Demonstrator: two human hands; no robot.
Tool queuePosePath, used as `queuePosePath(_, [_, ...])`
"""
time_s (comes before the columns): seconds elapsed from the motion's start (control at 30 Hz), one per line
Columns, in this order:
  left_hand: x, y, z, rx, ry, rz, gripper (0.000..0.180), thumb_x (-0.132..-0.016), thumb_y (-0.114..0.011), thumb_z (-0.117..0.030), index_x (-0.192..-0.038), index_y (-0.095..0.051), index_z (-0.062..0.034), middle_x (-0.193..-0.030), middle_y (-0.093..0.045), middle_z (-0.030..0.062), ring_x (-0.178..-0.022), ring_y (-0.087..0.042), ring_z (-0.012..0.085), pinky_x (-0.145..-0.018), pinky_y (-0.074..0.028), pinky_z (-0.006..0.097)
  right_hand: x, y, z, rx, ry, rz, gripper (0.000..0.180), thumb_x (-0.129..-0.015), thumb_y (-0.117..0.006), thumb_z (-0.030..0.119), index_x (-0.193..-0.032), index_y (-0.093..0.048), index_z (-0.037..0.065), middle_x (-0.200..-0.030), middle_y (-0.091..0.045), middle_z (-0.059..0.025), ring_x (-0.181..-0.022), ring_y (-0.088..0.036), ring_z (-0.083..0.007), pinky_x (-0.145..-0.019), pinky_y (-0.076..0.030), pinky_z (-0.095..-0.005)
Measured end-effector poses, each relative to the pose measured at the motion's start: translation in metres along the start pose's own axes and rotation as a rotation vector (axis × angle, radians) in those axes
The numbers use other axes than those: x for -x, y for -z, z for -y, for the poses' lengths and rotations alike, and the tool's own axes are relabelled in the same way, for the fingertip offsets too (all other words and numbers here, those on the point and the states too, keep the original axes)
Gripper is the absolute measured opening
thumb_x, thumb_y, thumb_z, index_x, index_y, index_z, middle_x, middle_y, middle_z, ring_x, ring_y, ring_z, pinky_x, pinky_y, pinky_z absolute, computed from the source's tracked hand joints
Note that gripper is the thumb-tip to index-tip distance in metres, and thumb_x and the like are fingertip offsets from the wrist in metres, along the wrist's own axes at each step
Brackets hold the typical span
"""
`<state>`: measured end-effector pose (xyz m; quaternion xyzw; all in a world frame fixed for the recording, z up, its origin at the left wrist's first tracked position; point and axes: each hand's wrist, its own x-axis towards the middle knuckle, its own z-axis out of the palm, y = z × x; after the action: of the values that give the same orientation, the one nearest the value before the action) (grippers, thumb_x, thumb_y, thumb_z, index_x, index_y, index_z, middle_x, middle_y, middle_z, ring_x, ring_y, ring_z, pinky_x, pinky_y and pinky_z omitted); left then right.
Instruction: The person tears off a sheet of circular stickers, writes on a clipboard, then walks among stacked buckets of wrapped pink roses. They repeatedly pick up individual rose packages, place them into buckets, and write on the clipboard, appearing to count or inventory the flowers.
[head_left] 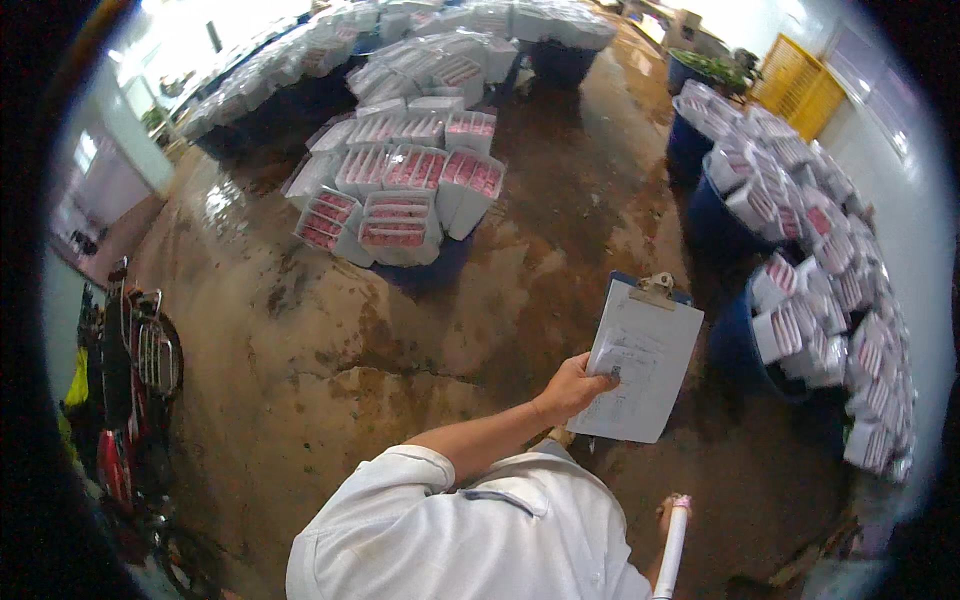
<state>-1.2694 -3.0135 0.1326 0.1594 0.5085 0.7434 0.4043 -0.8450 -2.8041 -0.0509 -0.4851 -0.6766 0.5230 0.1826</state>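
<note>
**Clipboard held over a wet floor among stacked trays**

The left hand (pixel 570 390) has its fingers clamped on the lower left edge of a blue clipboard with a metal clip and a white sheet of paper (pixel 645 362), thumb on top of the paper. The board is held tilted in the air above the brown wet concrete floor (pixel 300 340), right of its middle. The right hand (pixel 668 515) shows only in part at the lower edge, closed around a white rolled tube (pixel 672 550) that stands nearly upright. One clipboard and one tube are in view.

Beyond the clipboard, white trays filled with pink-red pieces (pixel 400 205) lie stacked in a cluster toward the far side of the floor; they are too many and too overlapped to count. More such trays (pixel 820 300) rest piled on dark blue tubs (pixel 735 345) along the right edge, at least three tubs showing. A red motorbike (pixel 135 390) stands at the left edge.
</note>
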Motion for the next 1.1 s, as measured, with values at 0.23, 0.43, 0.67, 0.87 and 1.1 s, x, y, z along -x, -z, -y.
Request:
queuePosePath(0.23, [-0.097,0.04,-0.053,0.073,-0.119,-0.329,0.032,-0.087,-0.07,-0.012,-0.116,-0.063,-0.0005,-0.104,-0.066,0.0041,-0.094,-0.061,0.0138,-0.085,-0.049,0.031,-0.29,-0.138,0.178,0.128,0.057,0.318,0.024,-0.094,-0.058,0.011,-0.113,-0.061,-0.003,-0.084,-0.065,-0.0067,-0.062,-0.062,-0.0123,-0.052,-0.049,-0.0258])
queuePosePath(0.43, [-0.162,0.1,-0.091,0.134,-0.215,-0.593,0.031,-0.086,-0.07,-0.008,-0.115,-0.064,0.0,-0.104,-0.067,0.0044,-0.094,-0.062,0.0154,-0.084,-0.05,0.032,-0.43,-0.29,0.286,0.283,0.183,0.586,0.023,-0.093,-0.059,0.011,-0.111,-0.062,-0.004,-0.089,-0.067,-0.0086,-0.068,-0.064,-0.0131,-0.057,-0.051,-0.0264])
queuePosePath(0.67, [-0.333,0.176,-0.124,0.27,-0.143,-0.54,0.031,-0.086,-0.07,-0.007,-0.115,-0.064,0.0002,-0.102,-0.067,0.0043,-0.092,-0.061,0.0143,-0.082,-0.05,0.031,-0.496,-0.391,0.367,0.262,0.108,0.721,0.017,-0.087,-0.063,0.006,-0.101,-0.065,-0.004,-0.077,-0.066,-0.0069,-0.063,-0.06,-0.0131,-0.06,-0.051,-0.0274])
queuePosePath(0.87, [-0.505,0.172,-0.179,0.182,-0.104,-0.198,0.034,-0.088,-0.07,-0.01,-0.118,-0.061,0.0003,-0.108,-0.066,0.0052,-0.098,-0.061,0.0152,-0.09,-0.049,0.031,-0.531,-0.396,0.489,-0.049,-0.036,0.724,0.013,-0.085,-0.063,0.005,-0.096,-0.064,-0.002,-0.077,-0.066,-0.0098,-0.064,-0.063,-0.0181,-0.063,-0.054,-0.032])
queuePosePath(1.1, [-0.702,0.138,-0.223,0.139,-0.093,0.029,0.034,-0.089,-0.07,-0.011,-0.119,-0.06,0.0013,-0.111,-0.066,0.0065,-0.099,-0.061,0.0163,-0.091,-0.049,0.034,-0.663,-0.424,0.578,-0.474,-0.256,0.707,0.025,-0.091,-0.062,0.011,-0.113,-0.059,0.0,-0.086,-0.067,-0.0111,-0.073,-0.065,-0.0206,-0.068,-0.055,-0.0346])
